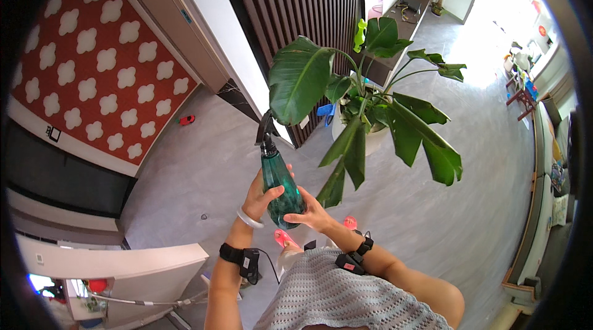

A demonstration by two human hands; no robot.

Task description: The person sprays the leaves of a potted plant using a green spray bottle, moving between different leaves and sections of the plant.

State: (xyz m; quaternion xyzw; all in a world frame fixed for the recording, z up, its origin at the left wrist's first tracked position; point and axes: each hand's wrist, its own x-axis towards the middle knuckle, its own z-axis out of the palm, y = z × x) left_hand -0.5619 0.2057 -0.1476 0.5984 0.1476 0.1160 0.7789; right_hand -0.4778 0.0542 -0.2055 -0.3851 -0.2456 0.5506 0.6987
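Observation:
A green translucent spray bottle (281,186) with a black trigger head is held up in front of me, its nozzle end pointing away. My left hand (261,193) is wrapped around its middle, thumb across the front. My right hand (312,212) grips the bottle near its base. Just beyond the spray head hangs a broad leaf (301,79) of a large potted plant. The plant's white pot (343,126) stands on the floor ahead, partly hidden by leaves, several of them split or torn.
A slatted wall panel (296,15) rises behind the plant, beside a low TV cabinet (407,10). A red toy car (186,120) lies on the grey floor at left. A sofa (533,218) lines the right side, and a white partition (157,260) stands at lower left.

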